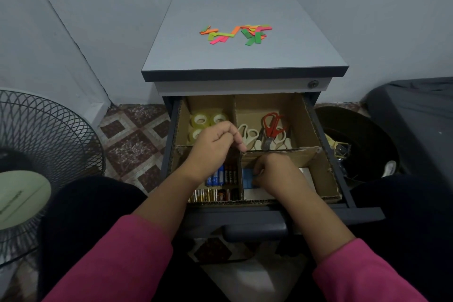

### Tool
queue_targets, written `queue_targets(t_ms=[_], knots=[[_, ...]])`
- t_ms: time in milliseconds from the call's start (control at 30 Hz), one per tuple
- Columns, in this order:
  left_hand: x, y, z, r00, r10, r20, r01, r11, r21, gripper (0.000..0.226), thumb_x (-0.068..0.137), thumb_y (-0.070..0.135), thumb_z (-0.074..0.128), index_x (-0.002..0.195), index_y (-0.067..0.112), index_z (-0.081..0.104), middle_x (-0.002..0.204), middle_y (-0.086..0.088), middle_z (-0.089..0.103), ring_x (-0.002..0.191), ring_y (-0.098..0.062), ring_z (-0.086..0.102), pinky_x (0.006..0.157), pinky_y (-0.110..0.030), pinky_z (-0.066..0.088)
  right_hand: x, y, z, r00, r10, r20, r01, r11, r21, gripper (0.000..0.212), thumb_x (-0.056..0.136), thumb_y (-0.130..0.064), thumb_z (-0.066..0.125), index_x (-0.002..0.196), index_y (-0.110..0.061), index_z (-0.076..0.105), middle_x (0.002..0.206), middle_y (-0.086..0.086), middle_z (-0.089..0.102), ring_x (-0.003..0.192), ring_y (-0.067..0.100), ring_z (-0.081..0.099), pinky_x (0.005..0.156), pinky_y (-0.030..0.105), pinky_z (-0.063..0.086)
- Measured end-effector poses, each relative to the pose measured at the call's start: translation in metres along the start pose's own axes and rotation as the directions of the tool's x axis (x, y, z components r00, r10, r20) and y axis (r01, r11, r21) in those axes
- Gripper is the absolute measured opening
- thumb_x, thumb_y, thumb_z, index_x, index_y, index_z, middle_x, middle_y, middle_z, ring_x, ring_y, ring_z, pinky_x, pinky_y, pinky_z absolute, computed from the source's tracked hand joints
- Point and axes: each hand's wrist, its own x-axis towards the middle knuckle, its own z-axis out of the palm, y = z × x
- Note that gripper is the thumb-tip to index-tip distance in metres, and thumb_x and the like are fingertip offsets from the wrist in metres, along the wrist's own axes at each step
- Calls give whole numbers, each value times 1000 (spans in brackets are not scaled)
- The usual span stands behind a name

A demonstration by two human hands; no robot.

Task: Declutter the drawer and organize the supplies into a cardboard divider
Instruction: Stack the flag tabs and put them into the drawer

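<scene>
Inside the cardboard divider (306, 152), right hand (274, 174) grips blue pads (247, 176).

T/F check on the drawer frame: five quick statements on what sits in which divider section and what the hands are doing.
1. The tape rolls sit in the far left section of the cardboard divider. True.
2. The scissors lie on top of the cabinet. False: they are in the far right section; the cabinet top holds coloured paper strips.
3. The batteries are in the near left section. True.
4. The right hand is up on the cabinet top. False: it is down in the near right section, fingers on small blue items.
5. The left hand holds the red-handled scissors. False: it is at the divider's centre wall, fingers curled.
</scene>
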Motion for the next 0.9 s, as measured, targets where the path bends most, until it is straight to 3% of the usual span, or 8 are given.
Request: queue_targets(t_ms=[233,367,400,467,533,600,767,900], knots=[[-2,0,0,1000,-20,-4,21,1000,17,32,90,-2,42,79,10,69,81,-1,72,84,-12,65,81,-29,47,-7,-2,-2,995,-18,-101,23,999,47,13,88,-25,59,88,-20,71,89,1,66,85,19,62,65,29,48],[-3,-1,3,998,-54,17,53,997,64,38,91,3,46,84,31,72,89,7,72,88,-38,64,82,-50,53,-12,-6,-12,992,-48,-115,56,996,69,13,89,-30,59,91,-22,70,88,-1,66,84,18,61,70,32,52],[-3,0,4,998,-61,12,61,996,59,39,92,2,47,84,33,71,92,10,71,89,-37,64,82,-48,53,-14,-8,-16,994,-47,-100,55,995,82,13,90,-32,59,91,-23,68,89,-2,66,85,17,61,71,32,52],[-3,5,5,998,-62,2,61,997,50,38,92,0,48,87,31,70,96,13,69,93,-18,66,86,-34,55,-17,-11,-27,994,-51,-92,64,988,144,9,90,-34,60,84,-28,64,88,-4,65,85,14,61,73,31,52],[-2,11,6,998,-58,-5,58,997,56,34,92,0,50,93,27,70,99,13,68,100,-4,62,88,-19,49,-19,-13,-37,986,-69,-149,98,976,194,12,90,-35,60,78,-33,59,83,-7,64,80,11,60,71,30,51],[1,17,4,999,-37,-24,38,997,72,30,92,2,51,98,24,71,101,11,67,100,0,61,85,-12,47,-19,-16,-48,974,-75,-213,125,966,228,12,90,-37,59,80,-31,61,81,-8,63,77,9,59,70,30,52],[17,36,-7,989,80,-128,-65,991,119,28,92,4,51,103,20,71,104,8,67,98,-1,60,84,-15,48,-10,-26,-78,941,-110,-320,220,916,334,9,89,-38,62,86,-30,65,82,-9,65,74,8,62,69,34,55],[41,56,-19,959,164,-232,-127,977,169,26,93,6,54,110,16,70,105,7,67,101,-3,59,87,-11,45,7,-39,-105,886,-152,-438,320,885,339,9,91,-32,60,95,-29,68,88,-13,64,82,3,59,72,27,51]])
